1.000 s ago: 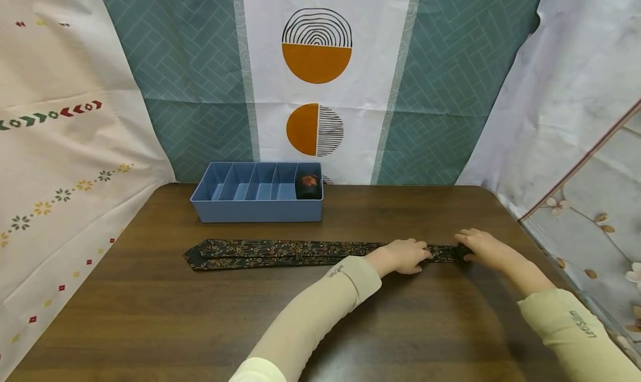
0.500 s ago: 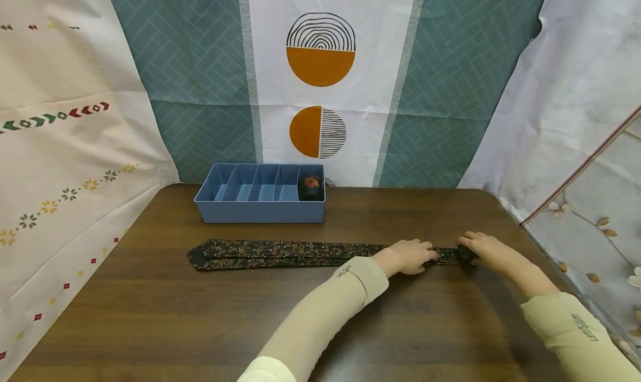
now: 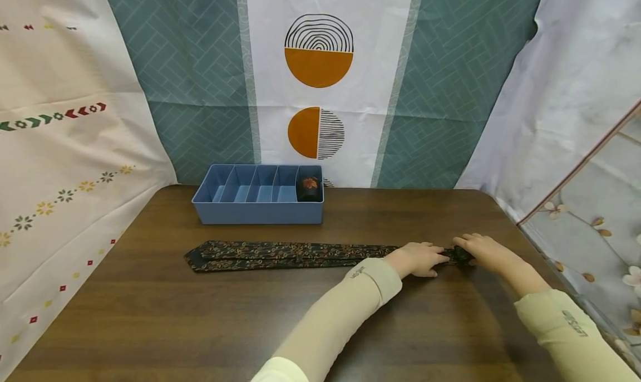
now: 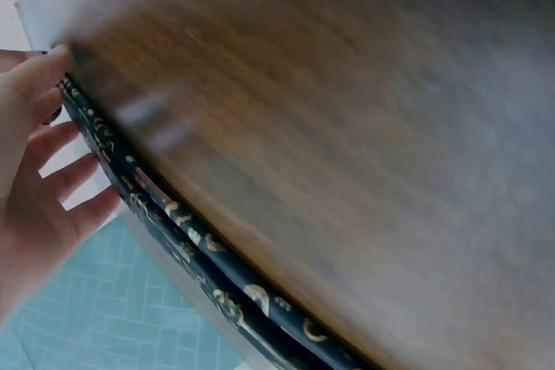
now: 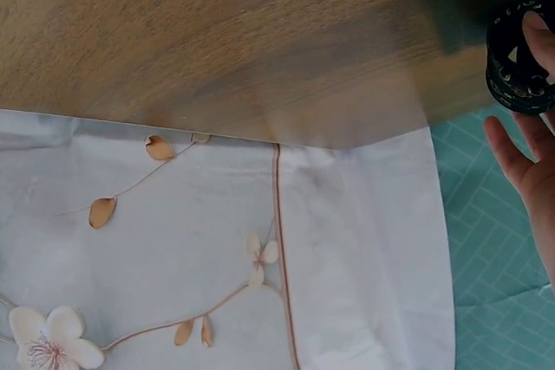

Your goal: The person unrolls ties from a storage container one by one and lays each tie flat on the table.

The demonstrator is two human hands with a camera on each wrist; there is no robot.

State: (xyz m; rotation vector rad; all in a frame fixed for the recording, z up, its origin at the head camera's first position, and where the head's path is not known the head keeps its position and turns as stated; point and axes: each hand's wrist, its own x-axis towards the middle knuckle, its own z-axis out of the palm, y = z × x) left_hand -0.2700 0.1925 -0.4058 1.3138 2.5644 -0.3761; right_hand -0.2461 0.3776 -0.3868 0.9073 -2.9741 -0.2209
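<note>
A long necktie (image 3: 280,255), dark with a gold and red pattern, lies underside up across the table, its wide pointed end at the left. Its narrow end is wound into a small roll (image 3: 457,255). My right hand (image 3: 488,252) grips this roll at the far right; in the right wrist view, thumb and fingers lie around the coil (image 5: 512,67). Close beside it, my left hand (image 3: 418,258) rests across the narrow part. The left wrist view shows its straight, spread fingers (image 4: 74,175) along one edge of the necktie and the thumb near the other.
A blue divided box (image 3: 257,212) stands at the back of the brown table (image 3: 225,326); a dark rolled item with an orange motif (image 3: 309,188) fills its right compartment. Patterned cloths (image 3: 210,64) hang behind and at both sides.
My left hand has slid a little to the right along the necktie, closing the gap to the roll. My right hand keeps hold of the roll at nearly the same spot.
</note>
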